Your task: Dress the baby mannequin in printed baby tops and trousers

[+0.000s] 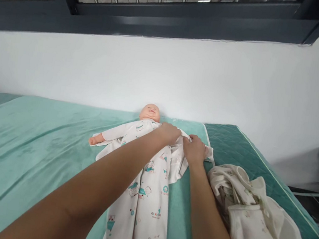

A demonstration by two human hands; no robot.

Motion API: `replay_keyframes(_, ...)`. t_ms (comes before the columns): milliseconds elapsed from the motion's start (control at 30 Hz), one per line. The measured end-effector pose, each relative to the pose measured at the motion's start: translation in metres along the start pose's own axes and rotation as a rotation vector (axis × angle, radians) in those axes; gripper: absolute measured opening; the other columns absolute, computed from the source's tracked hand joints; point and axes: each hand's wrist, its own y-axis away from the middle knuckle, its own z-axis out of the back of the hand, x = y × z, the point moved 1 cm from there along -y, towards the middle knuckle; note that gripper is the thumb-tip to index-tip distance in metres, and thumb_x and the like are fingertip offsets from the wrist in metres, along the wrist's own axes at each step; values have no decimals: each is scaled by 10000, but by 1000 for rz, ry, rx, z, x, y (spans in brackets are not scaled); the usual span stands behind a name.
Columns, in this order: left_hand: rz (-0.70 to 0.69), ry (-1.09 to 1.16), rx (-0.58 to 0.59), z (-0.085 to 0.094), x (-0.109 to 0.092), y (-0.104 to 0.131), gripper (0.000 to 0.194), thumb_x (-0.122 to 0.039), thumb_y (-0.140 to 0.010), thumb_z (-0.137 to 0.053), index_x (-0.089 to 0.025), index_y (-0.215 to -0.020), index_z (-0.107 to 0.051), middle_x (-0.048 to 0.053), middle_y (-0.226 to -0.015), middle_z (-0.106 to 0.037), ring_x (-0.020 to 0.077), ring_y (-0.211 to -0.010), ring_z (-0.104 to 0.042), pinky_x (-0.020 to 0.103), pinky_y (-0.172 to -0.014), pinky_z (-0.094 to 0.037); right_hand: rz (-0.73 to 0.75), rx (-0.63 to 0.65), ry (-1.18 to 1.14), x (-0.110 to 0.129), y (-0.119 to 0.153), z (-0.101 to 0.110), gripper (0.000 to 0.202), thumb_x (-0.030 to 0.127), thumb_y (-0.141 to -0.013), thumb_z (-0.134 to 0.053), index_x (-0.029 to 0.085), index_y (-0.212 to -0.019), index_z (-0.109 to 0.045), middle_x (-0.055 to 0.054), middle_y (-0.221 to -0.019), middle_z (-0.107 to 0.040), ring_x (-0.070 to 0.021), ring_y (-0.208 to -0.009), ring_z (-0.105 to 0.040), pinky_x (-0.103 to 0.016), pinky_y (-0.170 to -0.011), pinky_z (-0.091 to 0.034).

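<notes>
A baby doll lies on its back with its head toward the wall, a white printed garment spread over its body and long legs of cloth running toward me. My left hand is closed on the garment near the doll's shoulder on the right side. Just beside it, my right hand pinches the white cloth around the doll's arm on that side. The doll's other arm is in a white sleeve, and its hand shows at the cuff. My fingertips are partly hidden by the hands.
A heap of white cloth items lies to the right of my right forearm. Under everything is a light green sheet, with a darker green quilted mattress showing on the right. Behind stand a white wall and a dark window frame.
</notes>
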Motion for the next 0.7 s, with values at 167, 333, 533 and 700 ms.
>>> replay_keyframes(167,-23,-29,-65,-10,-12,-10,415,-182,-796,-621,-165,-1210,-614,159,-1245,-665,314,-1142,-611,453,-947,-472,20,6,-39,-2,-3,-2,365,344,-844,-485,166,-1061,-718,-163,-1132,-703,-352,-1136,-570,-495,-1017,-318)
replay_keyframes(333,-31,-58,-150,-7,0,-2,435,-177,-790,-621,-131,-1222,-593,186,-1196,-672,324,-1097,-629,440,-896,-488,-23,-44,-157,-7,-5,2,351,336,-842,-444,179,-1010,-708,-141,-1017,-724,-315,-962,-621,-416,-857,-417)
replay_keyframes(533,-28,-135,-196,15,22,24,351,-123,-795,-542,-136,-1141,-604,159,-1074,-694,317,-993,-657,402,-772,-512,-34,-109,-359,-13,-8,-1,344,385,-832,-459,189,-1011,-677,-117,-982,-717,-270,-889,-614,-365,-804,-437)
replay_keyframes(700,11,-148,-208,25,39,41,334,-123,-784,-538,-149,-1112,-592,139,-1050,-683,304,-959,-652,377,-715,-508,-23,-178,-537,-17,-11,-2,313,377,-786,-503,190,-974,-670,-100,-976,-704,-255,-910,-600,-384,-866,-439)
